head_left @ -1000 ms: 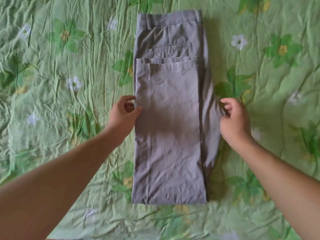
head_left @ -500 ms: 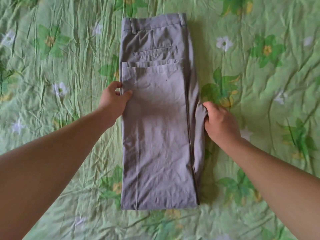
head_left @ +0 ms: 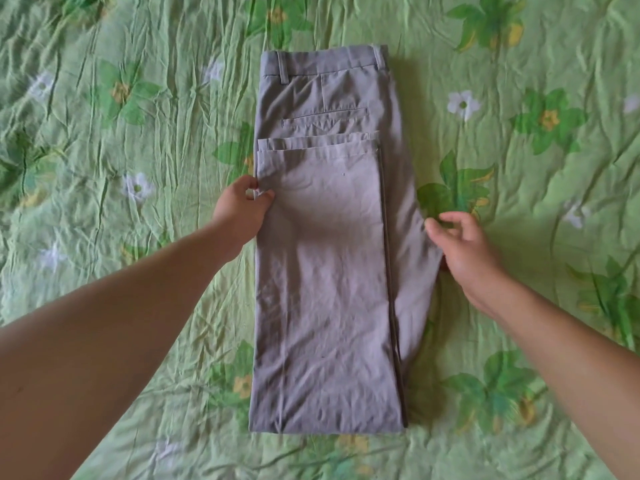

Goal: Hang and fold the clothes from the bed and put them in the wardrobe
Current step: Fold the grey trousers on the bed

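Two layers show in the grey trousers (head_left: 325,271), the legs doubled up to the back pocket, flat on the green flowered bedsheet (head_left: 138,133). The left hand (head_left: 239,213) pinches their left edge. The right hand (head_left: 467,251), fingers loosely curled, sits at their right edge; whether it touches them is unclear.

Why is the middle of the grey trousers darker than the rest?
Head view: a soft shadow lies across the trousers between the left hand and right hand, likely cast by the person leaning over; light is even elsewhere, and the bedspread looks sharp.
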{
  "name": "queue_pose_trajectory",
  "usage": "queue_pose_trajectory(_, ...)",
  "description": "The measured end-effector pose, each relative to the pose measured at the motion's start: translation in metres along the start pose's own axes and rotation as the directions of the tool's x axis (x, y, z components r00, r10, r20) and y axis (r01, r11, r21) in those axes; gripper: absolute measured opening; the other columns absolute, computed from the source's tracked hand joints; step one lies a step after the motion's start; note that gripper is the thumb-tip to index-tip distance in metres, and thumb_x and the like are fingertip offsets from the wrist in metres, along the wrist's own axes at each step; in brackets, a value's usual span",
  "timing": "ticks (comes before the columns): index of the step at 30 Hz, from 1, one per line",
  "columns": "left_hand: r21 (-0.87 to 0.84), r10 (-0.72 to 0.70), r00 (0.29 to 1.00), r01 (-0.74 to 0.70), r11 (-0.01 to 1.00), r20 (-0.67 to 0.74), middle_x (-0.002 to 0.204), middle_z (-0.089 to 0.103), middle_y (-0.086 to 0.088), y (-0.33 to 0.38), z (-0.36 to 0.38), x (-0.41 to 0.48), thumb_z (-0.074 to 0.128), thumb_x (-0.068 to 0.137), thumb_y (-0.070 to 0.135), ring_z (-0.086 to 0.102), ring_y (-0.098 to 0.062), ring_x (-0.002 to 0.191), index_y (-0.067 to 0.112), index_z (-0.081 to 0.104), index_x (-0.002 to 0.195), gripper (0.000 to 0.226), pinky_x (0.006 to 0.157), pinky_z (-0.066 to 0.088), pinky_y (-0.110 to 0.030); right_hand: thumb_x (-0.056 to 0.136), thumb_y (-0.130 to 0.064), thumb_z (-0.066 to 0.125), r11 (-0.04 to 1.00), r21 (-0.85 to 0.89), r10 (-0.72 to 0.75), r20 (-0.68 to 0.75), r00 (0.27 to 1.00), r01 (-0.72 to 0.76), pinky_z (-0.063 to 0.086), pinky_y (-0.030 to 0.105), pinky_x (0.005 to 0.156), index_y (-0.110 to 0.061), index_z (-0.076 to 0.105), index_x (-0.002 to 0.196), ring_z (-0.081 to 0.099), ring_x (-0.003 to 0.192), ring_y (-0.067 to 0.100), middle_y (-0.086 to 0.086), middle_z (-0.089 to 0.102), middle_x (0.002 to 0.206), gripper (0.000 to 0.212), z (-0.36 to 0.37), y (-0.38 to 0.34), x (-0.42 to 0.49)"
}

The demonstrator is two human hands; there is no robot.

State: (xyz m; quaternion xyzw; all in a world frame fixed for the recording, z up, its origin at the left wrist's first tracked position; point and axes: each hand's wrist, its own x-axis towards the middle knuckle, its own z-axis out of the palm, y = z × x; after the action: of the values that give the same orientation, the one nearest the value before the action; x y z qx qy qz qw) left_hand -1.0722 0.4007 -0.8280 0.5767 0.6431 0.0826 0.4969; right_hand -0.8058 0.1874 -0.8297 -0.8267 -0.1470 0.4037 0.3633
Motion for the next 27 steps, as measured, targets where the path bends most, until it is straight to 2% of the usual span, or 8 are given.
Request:
queue_pose_trajectory(2,-0.014,-0.001,1.000,0.001,1.000,0.009,0.078,0.065,0.005,0.001,-0.001,0.000,0.063,0.097,0.032,0.065,-0.013,0.066,0.028,0.062,0.105,0.009,0.056,0.049,-0.026,0.090,-0.035,0.072,0.981,-0.177,-0.066,0.052,0.996,0.074,0.045,0.031,0.075,-0.027,0.053,0.118,0.061,0.088,0.018,0.000,0.061,0.101,0.035,0.011,0.000,0.005)
queue_pose_trajectory(7,-0.079,-0.008,1.000,0.008,0.997,0.000,0.072,0.059,0.002,0.003,-0.008,-0.003,0.065,0.097,0.023,0.057,-0.018,0.064,0.027,0.062,0.091,0.007,0.063,0.050,-0.035,0.093,-0.026,0.068,0.853,-0.519,-0.084,-0.056,0.995,0.043,0.035,0.032,0.075,-0.015,0.055,0.112,0.059,0.102,0.034,0.009,0.062,0.107,0.025,0.029,-0.005,0.010)
queue_pose_trajectory(10,-0.018,0.026,1.000,-0.026,0.999,0.007,0.067,0.062,0.010,0.006,-0.012,-0.005,0.063,0.097,0.021,0.056,-0.004,0.053,0.027,0.064,0.087,0.011,0.051,0.046,-0.020,0.087,-0.019,0.070,0.739,-0.663,-0.325,-0.190,0.926,0.124,0.038,0.043,0.089,-0.011,0.057,0.115,0.052,0.111,0.042,0.021,0.059,0.115,0.032,0.033,-0.015,0.002)
queue_pose_trajectory(13,0.028,0.090,0.995,-0.089,0.996,-0.041,0.083,0.067,0.012,0.011,-0.017,-0.004,0.064,0.094,0.019,0.056,-0.002,0.058,0.026,0.068,0.088,0.009,0.049,0.043,-0.017,0.093,-0.028,0.065,0.771,-0.511,-0.486,-0.089,0.869,0.379,0.042,0.040,0.082,-0.011,0.059,0.119,0.058,0.095,0.035,0.010,0.062,0.101,0.032,0.046,-0.043,-0.001)
queue_pose_trajectory(16,-0.015,0.159,0.985,-0.160,0.987,-0.063,0.074,0.068,0.012,0.017,-0.017,-0.005,0.066,0.091,0.018,0.055,0.002,0.057,0.024,0.071,0.084,0.011,0.054,0.045,-0.013,0.091,-0.050,0.066,0.867,-0.422,-0.253,0.087,0.963,0.266,0.046,0.035,0.080,-0.019,0.057,0.121,0.058,0.091,0.019,-0.003,0.063,0.102,0.044,0.072,-0.077,0.006)
queue_pose_trajectory(20,-0.104,0.139,0.989,-0.144,0.984,-0.056,0.082,0.075,0.006,0.023,-0.017,-0.006,0.068,0.092,0.019,0.067,-0.004,0.070,0.030,0.071,0.087,0.012,0.062,0.056,-0.022,0.084,-0.029,0.078,0.999,0.012,-0.034,-0.042,0.999,0.035,0.049,0.026,0.064,-0.016,0.062,0.102,0.067,0.082,0.017,-0.003,0.070,0.092,0.027,0.090,-0.110,0.025)
queue_pose_trajectory(24,-0.169,0.091,0.995,-0.097,0.981,-0.040,0.082,0.074,-0.003,0.038,-0.021,-0.005,0.068,0.092,0.019,0.063,-0.013,0.071,0.020,0.074,0.089,0.007,0.066,0.055,-0.037,0.092,-0.019,0.068,0.994,0.024,-0.111,0.088,0.990,0.109,0.043,0.029,0.070,-0.008,0.070,0.095,0.058,0.079,0.015,0.008,0.072,0.086,0.012,0.088,-0.131,0.021)
queue_pose_trajectory(27,-0.242,0.115,0.986,-0.141,0.960,-0.118,0.072,0.070,0.003,0.068,-0.036,0.014,0.068,0.091,0.019,0.059,-0.008,0.063,0.020,0.073,0.086,0.008,0.060,0.050,-0.032,0.092,-0.024,0.067,0.972,0.164,-0.173,0.010,0.985,0.169,0.045,0.027,0.073,-0.021,0.072,0.087,0.060,0.080,0.010,-0.005,0.072,0.085,0.008,0.080,-0.163,0.038)
